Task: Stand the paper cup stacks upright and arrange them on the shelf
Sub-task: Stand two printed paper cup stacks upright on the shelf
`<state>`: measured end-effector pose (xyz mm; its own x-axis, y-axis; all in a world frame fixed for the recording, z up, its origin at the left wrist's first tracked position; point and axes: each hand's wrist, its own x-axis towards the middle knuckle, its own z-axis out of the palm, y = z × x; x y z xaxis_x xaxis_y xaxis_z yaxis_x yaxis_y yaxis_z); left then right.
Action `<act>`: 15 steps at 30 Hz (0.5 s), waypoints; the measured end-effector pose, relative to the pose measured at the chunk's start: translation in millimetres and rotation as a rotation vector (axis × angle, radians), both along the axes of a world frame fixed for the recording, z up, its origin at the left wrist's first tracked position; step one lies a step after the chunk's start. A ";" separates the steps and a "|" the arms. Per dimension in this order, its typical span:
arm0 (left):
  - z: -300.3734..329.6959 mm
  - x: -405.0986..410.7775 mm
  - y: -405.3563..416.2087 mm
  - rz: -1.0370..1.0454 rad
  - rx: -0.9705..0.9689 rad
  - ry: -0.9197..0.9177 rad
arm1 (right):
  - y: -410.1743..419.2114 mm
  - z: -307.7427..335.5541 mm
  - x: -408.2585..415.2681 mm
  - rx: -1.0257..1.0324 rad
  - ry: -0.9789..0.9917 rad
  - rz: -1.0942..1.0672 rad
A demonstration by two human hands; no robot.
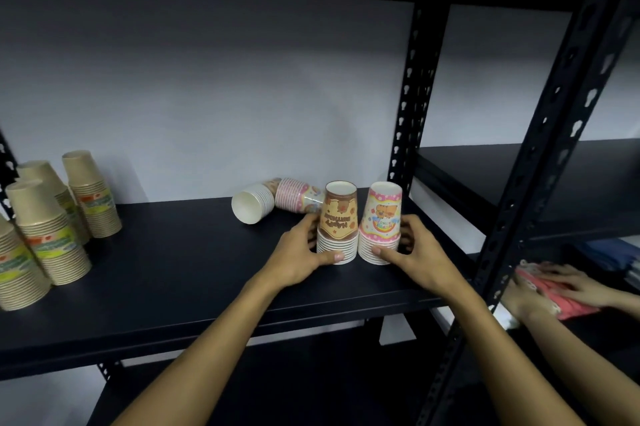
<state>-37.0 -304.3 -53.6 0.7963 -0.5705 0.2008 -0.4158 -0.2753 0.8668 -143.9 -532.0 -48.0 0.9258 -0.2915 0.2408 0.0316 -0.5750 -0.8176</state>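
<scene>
Hands on two upside-down cup stacks, touching, mid-right on shelf [156, 273] — left hand [304, 257] grips brown stack [338, 228], right hand [412, 252] grips pink stack [380, 225]. Two fallen stacks [273, 199] lie just behind.

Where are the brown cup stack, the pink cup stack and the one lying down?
brown cup stack [340, 214], head view, printed side.
pink cup stack [381, 214], head view, printed side.
lying stack [258, 202], head view, white rims.

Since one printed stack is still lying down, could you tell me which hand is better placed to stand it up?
Probably the left hand: the lying stack sits behind and left of the brown stack it grips. The right hand would have to cross both upright stacks.
</scene>
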 end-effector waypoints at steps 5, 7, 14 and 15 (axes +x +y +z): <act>3.0 -1.7 4.5 0.010 0.026 -0.057 | -2.2 8.3 -4.6 0.022 0.019 0.014; 8.6 -0.4 9.8 0.037 0.023 -0.090 | -1.7 18.5 -7.7 0.033 -0.015 -0.015; 67.9 11.5 40.9 0.157 -0.025 -0.291 | 15.7 90.7 -4.9 -0.085 -0.289 -0.200; 77.3 16.1 45.5 0.172 -0.028 -0.326 | 18.6 101.2 -1.2 -0.103 -0.316 -0.218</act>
<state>-21.0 -258.9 23.8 0.7719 -0.4248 0.4731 -0.6208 -0.3433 0.7048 -145.1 -513.4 53.2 0.7209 -0.4323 0.5417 0.1405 -0.6743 -0.7250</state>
